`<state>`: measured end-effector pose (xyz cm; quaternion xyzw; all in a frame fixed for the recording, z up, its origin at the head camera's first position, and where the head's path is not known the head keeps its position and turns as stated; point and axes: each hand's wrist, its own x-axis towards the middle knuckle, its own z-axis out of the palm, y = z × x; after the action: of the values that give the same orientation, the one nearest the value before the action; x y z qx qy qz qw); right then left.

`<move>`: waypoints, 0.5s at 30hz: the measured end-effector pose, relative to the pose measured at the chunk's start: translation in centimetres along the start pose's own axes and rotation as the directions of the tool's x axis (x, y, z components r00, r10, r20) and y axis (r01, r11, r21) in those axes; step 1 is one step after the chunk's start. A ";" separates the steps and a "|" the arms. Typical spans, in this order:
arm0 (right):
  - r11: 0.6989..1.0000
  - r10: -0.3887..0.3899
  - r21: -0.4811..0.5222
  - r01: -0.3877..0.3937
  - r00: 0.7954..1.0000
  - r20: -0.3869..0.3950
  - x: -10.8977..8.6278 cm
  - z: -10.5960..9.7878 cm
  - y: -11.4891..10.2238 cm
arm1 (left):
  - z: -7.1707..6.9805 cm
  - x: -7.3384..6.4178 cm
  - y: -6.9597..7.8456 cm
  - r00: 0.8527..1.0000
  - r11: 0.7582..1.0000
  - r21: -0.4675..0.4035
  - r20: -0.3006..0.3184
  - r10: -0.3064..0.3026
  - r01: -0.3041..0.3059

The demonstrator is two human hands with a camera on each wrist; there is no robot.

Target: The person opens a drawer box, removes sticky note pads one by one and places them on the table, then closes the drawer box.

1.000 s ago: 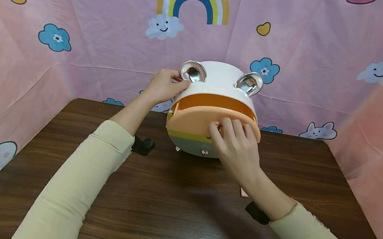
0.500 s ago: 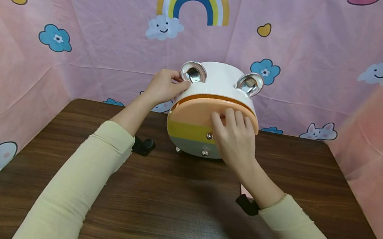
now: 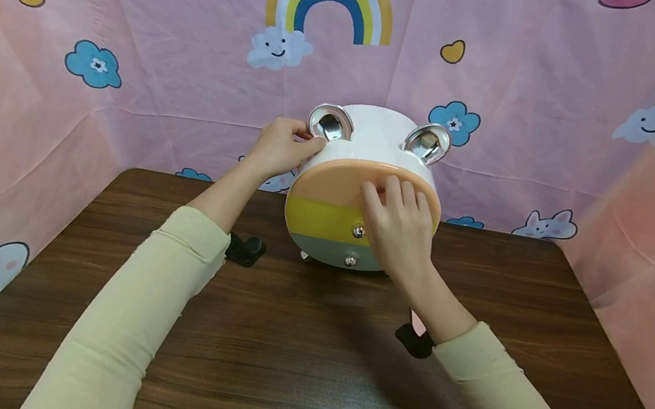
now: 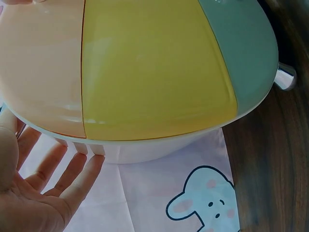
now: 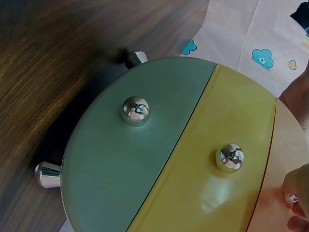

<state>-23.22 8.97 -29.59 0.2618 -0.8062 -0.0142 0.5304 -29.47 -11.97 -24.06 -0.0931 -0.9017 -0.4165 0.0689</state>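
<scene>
A rounded storage box [image 3: 375,131] with a white shell and two silvery ears stands on the table. Its front has a peach top drawer [image 3: 327,180], a yellow middle drawer [image 3: 319,219] and a green bottom drawer [image 3: 321,250], all flush with the shell. My right hand [image 3: 397,227] pinches the shiny knob [image 5: 291,198] of the peach drawer, mostly covered by the fingers. At the box's upper left side, just under the left ear [image 3: 331,123], my left hand [image 3: 281,149] rests. In the left wrist view its fairly straight fingers [image 4: 82,181] touch the white side.
The brown wooden table [image 3: 280,365] carries the box near its back edge. Partly hidden beneath the right forearm lies a small pink flat thing [image 3: 417,323]. A pink printed cloth [image 3: 200,40] hangs behind and at both sides.
My right hand has pushed the peach drawer inward from partly pulled out to flush with the front, moving away from me. My left hand has stayed at the box's side.
</scene>
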 end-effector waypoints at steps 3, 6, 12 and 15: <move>1.000 0.000 -0.004 0.000 1.000 0.013 0.0 0.0 0.0 | 0.1 0.0 0.0 1.000 1.000 -0.008 0.002 -0.001 0.001; 1.000 0.003 -0.007 -0.003 1.000 0.020 -0.1 0.0 0.1 | 0.1 0.1 0.0 1.000 1.000 -0.014 0.007 0.001 -0.001; 1.000 0.013 0.009 -0.013 1.000 0.002 -0.2 0.1 0.1 | 0.1 0.1 0.0 1.000 1.000 -0.025 0.023 -0.005 0.006; 1.000 0.023 0.021 -0.023 1.000 0.003 -0.2 0.1 0.0 | 0.1 0.1 0.0 1.000 1.000 -0.020 0.013 -0.004 0.004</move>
<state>-23.31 9.06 -29.82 0.2582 -0.8099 0.0002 0.5267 -29.62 -11.89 -24.09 -0.0948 -0.8981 -0.4250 0.0614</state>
